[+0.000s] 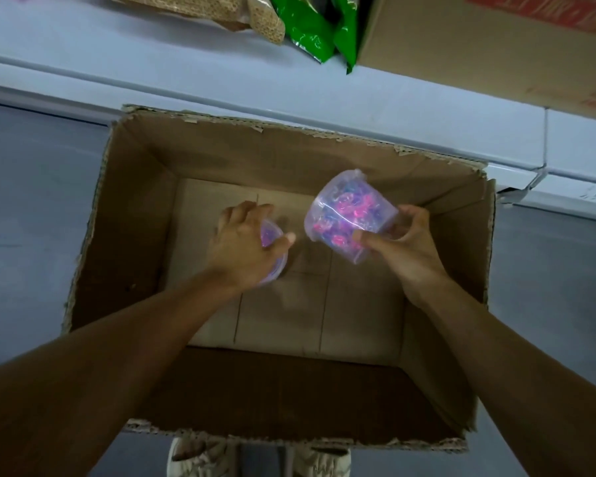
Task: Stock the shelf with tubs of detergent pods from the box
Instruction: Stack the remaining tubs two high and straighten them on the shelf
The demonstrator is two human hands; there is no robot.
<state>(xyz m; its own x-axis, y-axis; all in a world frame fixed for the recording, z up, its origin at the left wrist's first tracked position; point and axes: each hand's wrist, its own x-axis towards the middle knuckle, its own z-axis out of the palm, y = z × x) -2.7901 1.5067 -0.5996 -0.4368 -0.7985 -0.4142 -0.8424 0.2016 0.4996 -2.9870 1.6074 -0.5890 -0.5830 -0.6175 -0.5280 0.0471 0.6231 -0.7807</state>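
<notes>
An open cardboard box (135, 187) sits on the floor below me, its torn rim facing up. My right hand (403, 249) grips a clear tub of pink and blue detergent pods (348, 215), tilted on its side above the box's bottom. My left hand (245, 242) is closed over the top of a second clear tub of pods (269, 235), which is mostly hidden under my palm and stands low in the box. The white shelf (117, 63) runs across the top of the view, just beyond the box.
On the shelf lie a tan bag of grain (255, 18), green packets (310, 32) and a large cardboard carton (496, 46) at the right. Grey floor surrounds the box. My shoes (200, 456) show below the box's near edge.
</notes>
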